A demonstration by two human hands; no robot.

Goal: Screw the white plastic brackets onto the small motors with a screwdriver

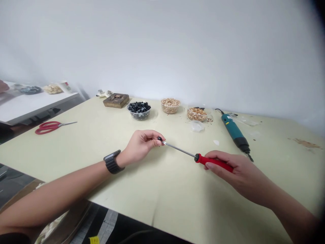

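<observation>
Between the fingertips of my left hand (142, 145) is a small black piece (159, 139), pinched by thumb and forefinger. My right hand (228, 167) is wrapped round the red handle of a screwdriver (181, 150). Its metal shaft points left, and the tip meets the black piece at my left fingertips. Exactly how tip and piece join is too small to tell. Both hands are above the pale yellow table (122, 189). Beyond them stands a clear bowl of black pieces (139, 110).
Farther back are a bowl of pale bits (170, 105), a bowl of orange-brown bits (197, 114), a small lid (197, 126) and a brown block (116, 100). A green power tool (235, 132) lies right, red scissors (49, 127) left. Another person's hand (3, 86) shows far left.
</observation>
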